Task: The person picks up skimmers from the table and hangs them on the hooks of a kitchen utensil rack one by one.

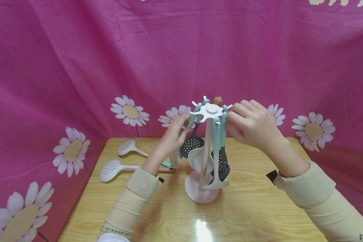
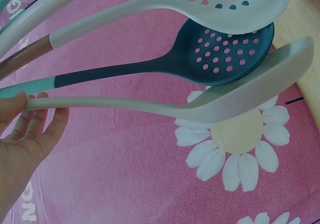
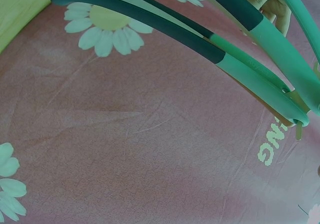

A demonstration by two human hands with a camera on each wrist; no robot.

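In the head view a white utensil rack (image 1: 212, 109) with a round base stands between the two hands. My left hand (image 1: 173, 134) pinches the upper handle of a pale skimmer (image 2: 210, 109) at the rack's left side; in the left wrist view its thumb lies above the handle and the fingers below. Beside it hang a dark skimmer (image 2: 225, 54) and a brown-handled white skimmer (image 2: 225, 4). My right hand (image 1: 251, 122) is at the rack's right side, fingers bent beside a hook; its fingertips are hidden, so I cannot tell whether they grip it.
On the table's left lie two white skimmers, one teal-handled (image 1: 126, 147) and one brown-handled (image 1: 110, 170). From the rack's front hangs a pale-headed utensil (image 1: 216, 144) with a teal handle; dark utensils (image 1: 225, 164) hang behind it. A pink flowered cloth (image 1: 169, 60) surrounds the wooden table (image 1: 254, 208).
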